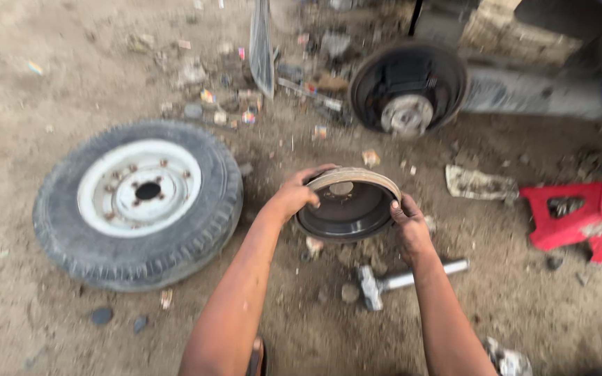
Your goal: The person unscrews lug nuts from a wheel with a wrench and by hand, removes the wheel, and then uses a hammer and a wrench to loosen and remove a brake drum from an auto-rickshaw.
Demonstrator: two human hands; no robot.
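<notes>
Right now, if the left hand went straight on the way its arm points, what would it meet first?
The left hand already grips the brake drum, so that comes first. Past the drum, the line runs up and right toward the wheel hub on the vehicle, though depth is hard to judge.

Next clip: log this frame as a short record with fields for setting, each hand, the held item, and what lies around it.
setting: dirt ground outdoors, beside a vehicle's exposed brake assembly
left hand: grips the left rim of the brake drum
right hand: grips the drum's right rim
held item: dark round drum, open side facing the camera, lifted above the ground
left of hands: wheel with white rim, lying flat
below drum: hammer on the dirt
right: red stand
</notes>
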